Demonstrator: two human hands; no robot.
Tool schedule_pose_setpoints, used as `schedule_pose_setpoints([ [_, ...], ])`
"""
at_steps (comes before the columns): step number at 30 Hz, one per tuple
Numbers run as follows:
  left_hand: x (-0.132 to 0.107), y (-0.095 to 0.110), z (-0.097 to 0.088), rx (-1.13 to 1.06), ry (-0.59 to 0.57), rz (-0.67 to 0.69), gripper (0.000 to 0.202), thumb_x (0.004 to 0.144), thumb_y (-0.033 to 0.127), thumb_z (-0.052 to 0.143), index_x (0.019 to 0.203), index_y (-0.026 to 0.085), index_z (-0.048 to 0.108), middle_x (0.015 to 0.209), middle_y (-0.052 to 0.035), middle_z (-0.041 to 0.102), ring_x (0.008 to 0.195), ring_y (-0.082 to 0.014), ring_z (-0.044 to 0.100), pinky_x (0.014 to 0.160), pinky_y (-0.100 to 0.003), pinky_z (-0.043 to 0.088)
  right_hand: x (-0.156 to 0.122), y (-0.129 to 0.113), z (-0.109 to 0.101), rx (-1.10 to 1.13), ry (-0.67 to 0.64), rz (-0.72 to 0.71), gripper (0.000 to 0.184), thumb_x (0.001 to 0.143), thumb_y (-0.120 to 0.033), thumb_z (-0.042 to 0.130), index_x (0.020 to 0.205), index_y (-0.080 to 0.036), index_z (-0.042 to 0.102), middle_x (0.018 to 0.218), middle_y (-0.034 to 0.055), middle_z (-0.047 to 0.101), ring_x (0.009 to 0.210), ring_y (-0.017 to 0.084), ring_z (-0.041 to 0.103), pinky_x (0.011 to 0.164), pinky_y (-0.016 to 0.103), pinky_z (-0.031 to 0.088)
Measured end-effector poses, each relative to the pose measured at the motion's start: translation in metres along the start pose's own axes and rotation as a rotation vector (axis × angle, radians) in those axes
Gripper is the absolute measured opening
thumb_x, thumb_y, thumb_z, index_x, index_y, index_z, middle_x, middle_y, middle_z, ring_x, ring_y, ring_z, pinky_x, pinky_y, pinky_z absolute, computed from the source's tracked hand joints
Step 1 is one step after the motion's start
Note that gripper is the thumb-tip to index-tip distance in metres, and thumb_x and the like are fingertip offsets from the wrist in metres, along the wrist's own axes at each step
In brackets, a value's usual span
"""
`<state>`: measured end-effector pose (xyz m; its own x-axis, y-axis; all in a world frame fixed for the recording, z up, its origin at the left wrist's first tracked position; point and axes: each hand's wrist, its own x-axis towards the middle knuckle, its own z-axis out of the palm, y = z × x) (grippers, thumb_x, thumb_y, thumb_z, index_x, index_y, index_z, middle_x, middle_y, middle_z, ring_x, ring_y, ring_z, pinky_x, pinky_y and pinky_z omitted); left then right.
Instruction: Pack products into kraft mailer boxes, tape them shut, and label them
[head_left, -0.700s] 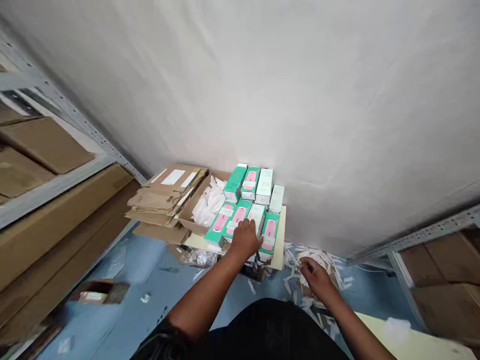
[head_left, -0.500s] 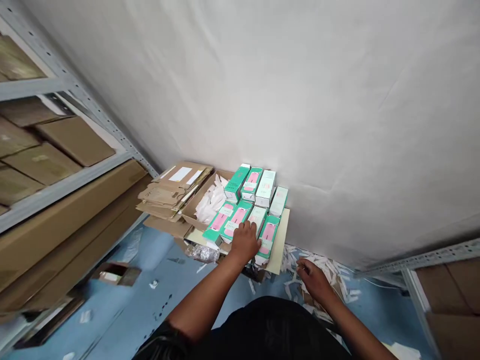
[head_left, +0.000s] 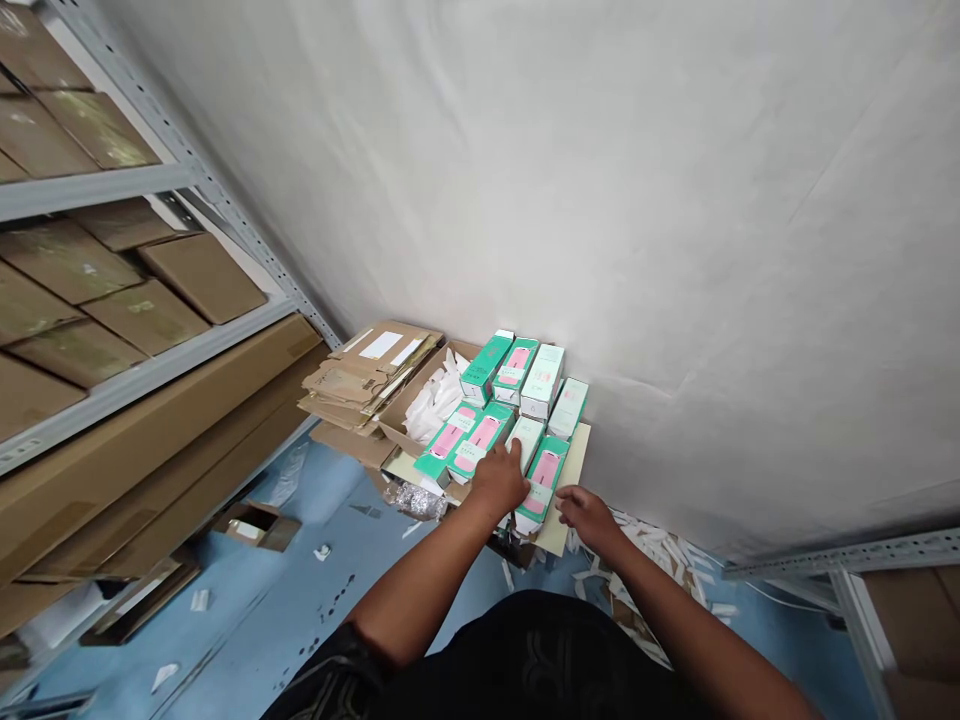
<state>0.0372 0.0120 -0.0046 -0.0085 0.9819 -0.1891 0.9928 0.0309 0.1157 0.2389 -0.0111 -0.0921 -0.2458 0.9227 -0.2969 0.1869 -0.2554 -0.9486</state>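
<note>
Several green and pink cartons (head_left: pixel 517 410) lie packed side by side on a pale board (head_left: pixel 574 480) against the white wall. My left hand (head_left: pixel 499 480) rests on the near row of cartons, its fingers curled over a pale carton (head_left: pixel 525 436). Just right of it, my right hand (head_left: pixel 585 512) hovers by the board's near right corner with its fingers loosely apart and nothing in them. It is close to a green carton with a pink panel (head_left: pixel 544 470).
An open brown box with white packing (head_left: pixel 427 405) and a stack of flattened cardboard (head_left: pixel 360 375) sit left of the cartons. Metal shelving (head_left: pixel 142 330) with brown boxes lines the left. White paper scraps (head_left: pixel 667 555) litter the blue floor at right.
My right hand has lifted from the paper scraps on the floor and moved left up to the board's corner. My left hand stays on the cartons. The view has swung slightly left.
</note>
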Motion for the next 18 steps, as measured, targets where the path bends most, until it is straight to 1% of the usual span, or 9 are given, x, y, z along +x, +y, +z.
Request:
schedule_pose_setpoints([
  [3, 0.005, 0.001, -0.001, -0.003, -0.009, -0.007, 0.085, 0.078, 0.031, 0.068, 0.153, 0.012, 0.033, 0.138, -0.0263, 0.052, 0.119, -0.0392, 0.059, 0.093, -0.044, 0.048, 0.022, -0.013, 0.024, 0.053, -0.017, 0.031, 0.033, 0.071, -0.046, 0.067, 0.092, -0.021, 0.069, 0.079, 0.0004, 0.07, 0.068, 0.019, 0.064, 0.065, 0.031, 0.048],
  [6, 0.004, -0.004, -0.005, -0.026, 0.027, 0.019, 0.076, 0.077, 0.027, 0.067, 0.147, 0.012, 0.04, 0.131, -0.0236, 0.056, 0.115, -0.0376, 0.061, 0.093, -0.043, 0.048, 0.03, -0.016, 0.04, 0.078, -0.02, 0.067, 0.032, 0.068, -0.045, 0.068, 0.09, -0.022, 0.068, 0.073, -0.0017, 0.067, 0.066, 0.018, 0.063, 0.063, 0.03, 0.047],
  [10, -0.006, -0.018, -0.019, -0.115, 0.065, 0.03, 0.07, 0.077, 0.031, 0.067, 0.141, 0.013, 0.044, 0.127, -0.021, 0.059, 0.116, -0.0372, 0.061, 0.095, -0.043, 0.048, 0.028, -0.02, 0.052, 0.11, -0.019, 0.074, 0.031, 0.07, -0.046, 0.069, 0.09, -0.022, 0.067, 0.075, -0.0013, 0.067, 0.064, 0.017, 0.062, 0.061, 0.029, 0.047],
  [13, -0.018, -0.033, -0.033, -0.224, 0.078, 0.008, 0.07, 0.077, 0.034, 0.067, 0.14, 0.014, 0.045, 0.129, -0.0201, 0.059, 0.118, -0.0367, 0.061, 0.097, -0.042, 0.047, 0.026, -0.029, 0.06, 0.184, -0.011, 0.091, 0.036, 0.072, -0.052, 0.07, 0.092, -0.022, 0.065, 0.078, -0.0006, 0.068, 0.061, 0.016, 0.062, 0.056, 0.027, 0.045],
  [16, -0.031, -0.048, -0.048, -0.393, 0.077, -0.012, 0.07, 0.077, 0.035, 0.067, 0.141, 0.018, 0.045, 0.137, -0.0179, 0.057, 0.122, -0.0348, 0.06, 0.099, -0.04, 0.046, 0.023, -0.04, 0.07, 0.255, 0.004, 0.113, 0.042, 0.074, -0.057, 0.072, 0.097, -0.022, 0.065, 0.079, -0.0004, 0.068, 0.061, 0.016, 0.063, 0.055, 0.027, 0.047],
  [18, -0.04, -0.057, -0.054, -0.542, 0.065, -0.004, 0.068, 0.077, 0.035, 0.067, 0.14, 0.021, 0.046, 0.14, -0.0145, 0.057, 0.124, -0.0318, 0.059, 0.1, -0.038, 0.046, 0.016, -0.046, 0.077, 0.329, 0.002, 0.116, 0.047, 0.076, -0.059, 0.074, 0.103, -0.023, 0.065, 0.078, -0.0002, 0.069, 0.062, 0.017, 0.065, 0.056, 0.028, 0.05],
])
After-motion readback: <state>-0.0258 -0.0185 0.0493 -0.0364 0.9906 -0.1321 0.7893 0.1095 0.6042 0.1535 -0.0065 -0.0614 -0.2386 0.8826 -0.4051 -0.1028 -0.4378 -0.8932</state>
